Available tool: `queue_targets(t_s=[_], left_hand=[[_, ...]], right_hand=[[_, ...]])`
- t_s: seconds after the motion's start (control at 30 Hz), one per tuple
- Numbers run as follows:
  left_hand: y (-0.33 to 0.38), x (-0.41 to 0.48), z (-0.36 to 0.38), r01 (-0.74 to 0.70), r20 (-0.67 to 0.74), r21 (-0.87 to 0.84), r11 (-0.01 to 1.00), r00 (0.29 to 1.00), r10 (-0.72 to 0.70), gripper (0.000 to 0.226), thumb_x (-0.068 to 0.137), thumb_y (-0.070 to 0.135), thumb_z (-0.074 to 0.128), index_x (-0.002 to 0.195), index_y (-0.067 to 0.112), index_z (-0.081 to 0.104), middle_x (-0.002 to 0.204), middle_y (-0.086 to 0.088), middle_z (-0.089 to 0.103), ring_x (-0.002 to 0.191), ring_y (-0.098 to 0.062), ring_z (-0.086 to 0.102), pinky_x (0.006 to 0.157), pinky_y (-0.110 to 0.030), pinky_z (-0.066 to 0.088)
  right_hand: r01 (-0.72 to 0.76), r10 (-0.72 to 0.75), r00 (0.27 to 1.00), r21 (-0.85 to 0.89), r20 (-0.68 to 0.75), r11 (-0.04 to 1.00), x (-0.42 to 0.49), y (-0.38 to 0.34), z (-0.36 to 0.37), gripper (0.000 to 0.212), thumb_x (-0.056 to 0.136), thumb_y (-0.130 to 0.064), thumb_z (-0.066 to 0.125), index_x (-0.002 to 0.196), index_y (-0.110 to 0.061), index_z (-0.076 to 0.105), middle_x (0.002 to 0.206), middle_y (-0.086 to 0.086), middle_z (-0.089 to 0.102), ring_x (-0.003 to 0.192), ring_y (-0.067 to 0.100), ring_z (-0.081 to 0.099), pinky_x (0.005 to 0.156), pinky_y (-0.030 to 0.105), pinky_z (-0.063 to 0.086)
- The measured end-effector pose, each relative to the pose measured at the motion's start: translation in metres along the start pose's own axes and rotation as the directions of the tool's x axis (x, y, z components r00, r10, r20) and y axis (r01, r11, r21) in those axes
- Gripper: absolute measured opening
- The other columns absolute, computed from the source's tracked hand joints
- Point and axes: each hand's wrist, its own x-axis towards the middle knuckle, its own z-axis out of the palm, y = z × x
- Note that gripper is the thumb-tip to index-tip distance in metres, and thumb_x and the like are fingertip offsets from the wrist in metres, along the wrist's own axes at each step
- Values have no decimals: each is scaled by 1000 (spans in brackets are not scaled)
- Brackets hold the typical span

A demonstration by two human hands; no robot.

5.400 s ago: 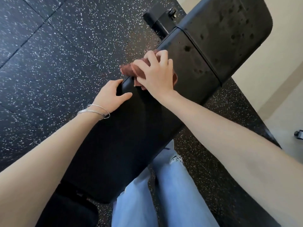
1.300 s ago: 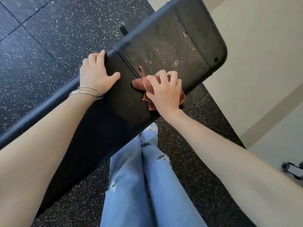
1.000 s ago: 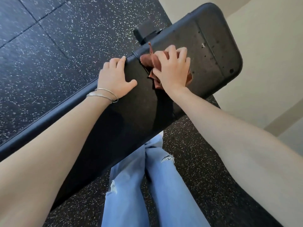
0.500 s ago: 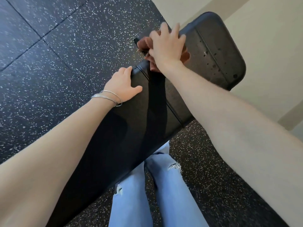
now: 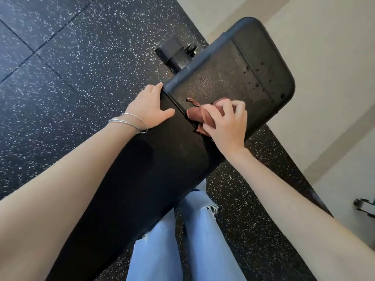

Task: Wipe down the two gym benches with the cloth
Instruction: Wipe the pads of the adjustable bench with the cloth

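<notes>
On the bench (image 5: 233, 78), near its seam, the right hand (image 5: 227, 124) gripped the cloth (image 5: 197, 115); the left hand (image 5: 149, 107) rested flat, fingers relaxed, on the far edge.

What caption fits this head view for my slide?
Right hand holds a brown cloth on a black bench; left hand rests on its edge.

Both bare arms reach in from the lower corners toward mid-frame. The left hand (image 5: 150, 106) lies palm down, thumb spread wide. The right hand (image 5: 227, 126), right of centre, curls its fingers round the cloth (image 5: 197, 116).
</notes>
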Motion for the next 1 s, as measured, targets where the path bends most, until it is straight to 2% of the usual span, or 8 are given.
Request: queue_targets(t_s=[0.1,0.27,0.43,0.53,0.67,0.77,0.9,1.0], left_hand=[[6,3,2,-13,-1,-16,1000,1000,13,85,85,40,61,148,4,17,150,-15,28,138,-31,29,113,-41,27],[9,13,-1,-41,4,13,999,999,41,84,85,40,61,147,4,17,149,-15,29,138,-29,29,113,-41,27],[2,11,-1,-22,16,-53,998,1000,23,80,83,36,64,145,5,25,146,-16,35,135,-30,35,110,-38,28],[-11,3,-4,-7,72,-52,999,997,11,76,82,35,65,143,5,31,142,-17,40,132,-30,38,108,-37,30],[-26,-10,-7,-22,110,-36,999,994,26,66,80,34,67,134,5,41,132,-20,47,123,-32,45,101,-37,34],[-27,-12,-11,-23,106,-36,999,994,27,74,81,36,68,140,5,35,138,-18,44,128,-31,42,106,-36,32],[-16,-5,-10,-44,76,-27,999,996,45,82,83,38,65,146,5,25,144,-16,37,133,-30,37,110,-39,29],[-5,1,-7,-59,29,-12,998,998,59,83,84,39,62,147,5,21,148,-14,31,137,-29,32,112,-39,26]], right_hand=[[-75,75,997,-8,13,997,40,-9,-6,31,76,-37,67,104,-23,63,104,7,59,94,33,51,67,39,45],[-219,227,968,-88,104,972,151,-29,-4,36,86,-41,59,119,-26,56,134,6,46,125,36,35,91,46,37],[-102,156,964,-239,217,966,165,-51,1,35,87,-34,59,120,-23,58,142,5,40,135,39,23,99,52,29],[-97,123,978,-153,169,983,131,-68,-1,28,89,-33,56,114,-21,58,138,5,42,131,39,29,93,49,33],[71,-58,978,-60,202,996,96,-78,-4,32,87,-39,55,115,-24,54,131,4,44,119,35,37,86,44,38],[130,-116,975,-64,191,989,99,-51,-9,34,85,-42,55,115,-26,53,124,4,47,110,32,41,80,39,39],[-151,156,984,-67,83,986,117,2,-10,33,84,-41,58,115,-28,57,123,5,49,110,33,41,81,39,39],[-433,432,901,2,20,902,106,27,-6,33,86,-39,57,117,-30,58,124,5,48,111,32,40,85,42,43]])
